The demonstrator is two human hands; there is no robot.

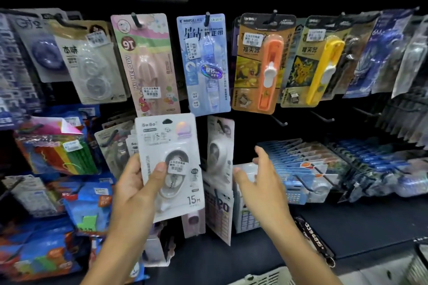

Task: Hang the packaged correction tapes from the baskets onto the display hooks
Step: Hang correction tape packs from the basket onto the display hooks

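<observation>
My left hand (pixel 136 188) grips a stack of white packaged correction tapes (pixel 172 164), marked 15M, thumb pressed on the front pack. The stack is upright in front of the lower row of the display. My right hand (pixel 261 183) is open beside it to the right, fingers spread and holding nothing, close to a hanging white correction tape pack (pixel 220 152). Bare black display hooks (pixel 279 121) jut out right of that pack. A white basket (pixel 266 277) shows at the bottom edge, its contents hidden.
The upper row holds a pink My Melody pack (pixel 148 65), a blue pack (pixel 205 62), and orange (pixel 261 62) and yellow (pixel 310 62) clip pushers. Rows of blue packs (pixel 305 164) lie right. Colourful stationery (pixel 58 152) hangs left. A dark shelf (pixel 359 227) runs below.
</observation>
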